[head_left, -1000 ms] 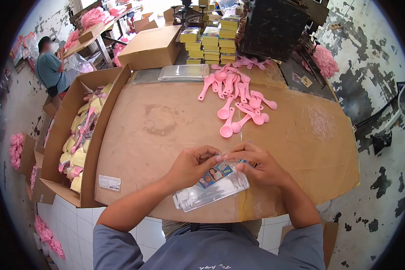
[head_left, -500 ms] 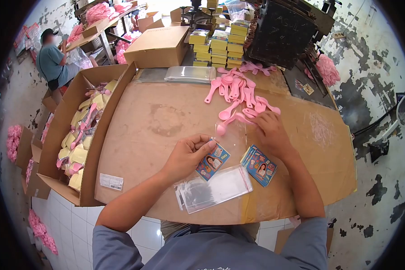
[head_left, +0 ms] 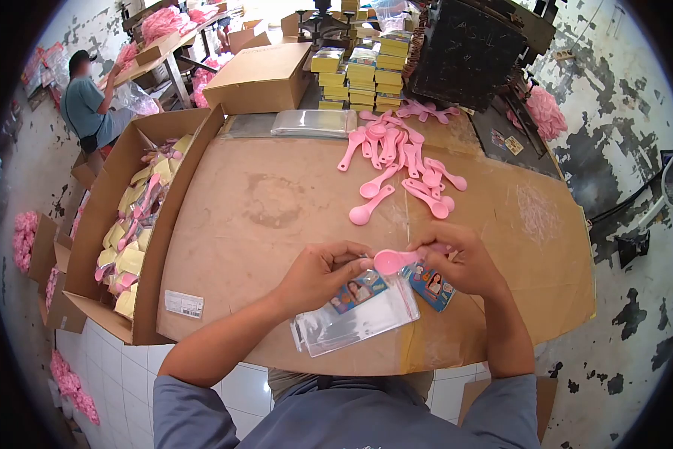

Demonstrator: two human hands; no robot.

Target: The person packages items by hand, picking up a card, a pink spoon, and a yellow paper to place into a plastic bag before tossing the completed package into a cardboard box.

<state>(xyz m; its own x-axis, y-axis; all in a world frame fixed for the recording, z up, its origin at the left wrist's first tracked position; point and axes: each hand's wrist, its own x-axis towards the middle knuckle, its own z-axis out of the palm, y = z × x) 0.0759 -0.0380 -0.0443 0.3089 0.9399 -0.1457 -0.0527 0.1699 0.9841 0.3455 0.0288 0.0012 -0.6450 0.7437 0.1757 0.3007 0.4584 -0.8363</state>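
Note:
My left hand point(head_left: 323, 275) pinches a blue printed card point(head_left: 357, 292) by its upper edge, over the near part of the table. Beneath the card lies a small stack of clear plastic bags point(head_left: 359, 328). In my right hand point(head_left: 462, 262) is a pink measuring spoon point(head_left: 393, 261), gripped by its handle, its bowl pointing left close to my left fingertips. A stack of the same blue cards point(head_left: 433, 290) sits under my right hand, partly covered by it. Farther back is a loose pile of pink spoons point(head_left: 389, 146), with several lying nearer me.
An open cardboard box point(head_left: 179, 217) of bagged spoons and yellowish cards stands at left. Behind are a closed carton point(head_left: 258, 75), clear bags point(head_left: 314, 122), stacked yellow-edged cards point(head_left: 362, 75) and a dark machine point(head_left: 463, 56). A person point(head_left: 89, 101) sits at far left.
My right hand has picked a pink spoon from the pile and brought it toward me, beside my left hand. The card in my left hand has moved slightly nearer, over the bags.

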